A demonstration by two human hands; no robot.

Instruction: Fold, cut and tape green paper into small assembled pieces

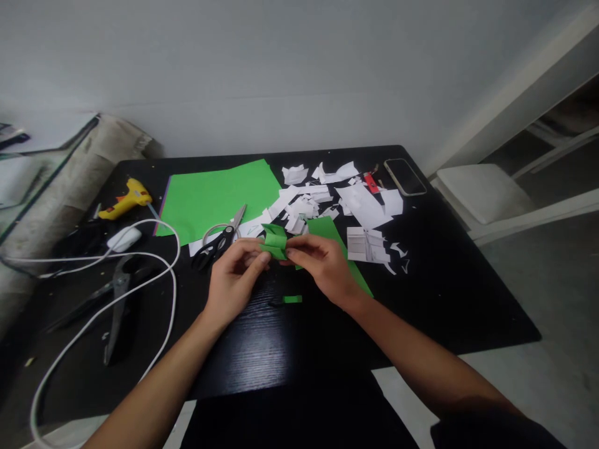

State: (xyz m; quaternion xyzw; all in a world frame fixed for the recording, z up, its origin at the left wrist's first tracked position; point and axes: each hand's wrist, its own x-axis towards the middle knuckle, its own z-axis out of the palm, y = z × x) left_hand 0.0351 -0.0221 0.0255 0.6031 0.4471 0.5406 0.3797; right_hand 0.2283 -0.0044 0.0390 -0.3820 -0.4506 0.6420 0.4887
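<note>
Black wooden table [458, 299] against grey wall. Large flat green paper sheet [215, 196] at back left, black-handled steel scissors [219, 240] on its near edge. Yellow plastic glue gun [125, 198] far left, white looping cable [173, 274] running over dark metal shears [116, 293]. Pile of white paper scraps [304, 202] centre back, dark-screened smartphone [405, 176] at far right corner. Tiny green paper offcut [292, 299] near front. White cushioned seat [482, 193] beyond table.

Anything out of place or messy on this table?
White paper scraps lie strewn over the black table; a white cable loops across the black shears. A small green offcut lies loose near the folded green piece pinched by left hand and right hand.
</note>
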